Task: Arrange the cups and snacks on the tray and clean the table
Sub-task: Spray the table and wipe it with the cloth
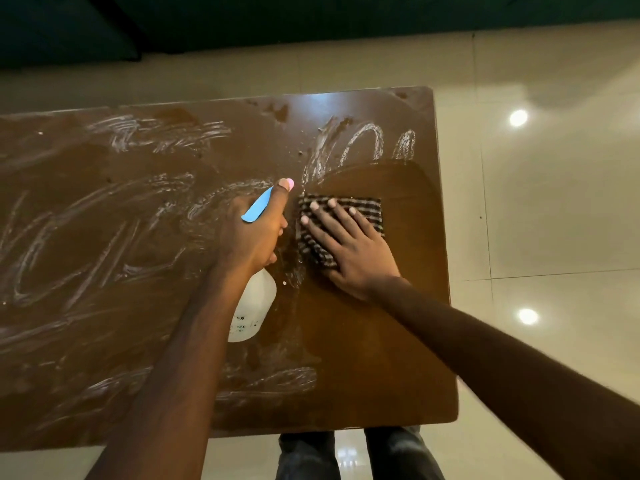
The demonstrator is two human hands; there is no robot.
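Note:
A brown wooden table (pixel 104 244) fills the view, streaked with white soapy smears on its left and far parts. My left hand (pixel 254 233) grips a white spray bottle (pixel 252 310) with a blue trigger (pixel 258 206) and a pink nozzle, held above the table's middle. My right hand (pixel 349 247) lies flat with fingers spread on a folded black-and-white striped cloth (pixel 367 211), pressing it onto the table's right part. The wood around and below the cloth looks wet and smear-free. No cups, snacks or tray are in view.
The table's right edge (pixel 446 271) and near edge border a glossy beige tiled floor (pixel 554 220) with lamp reflections. My legs (pixel 346 455) stand at the near edge. A dark green wall or furniture runs along the top.

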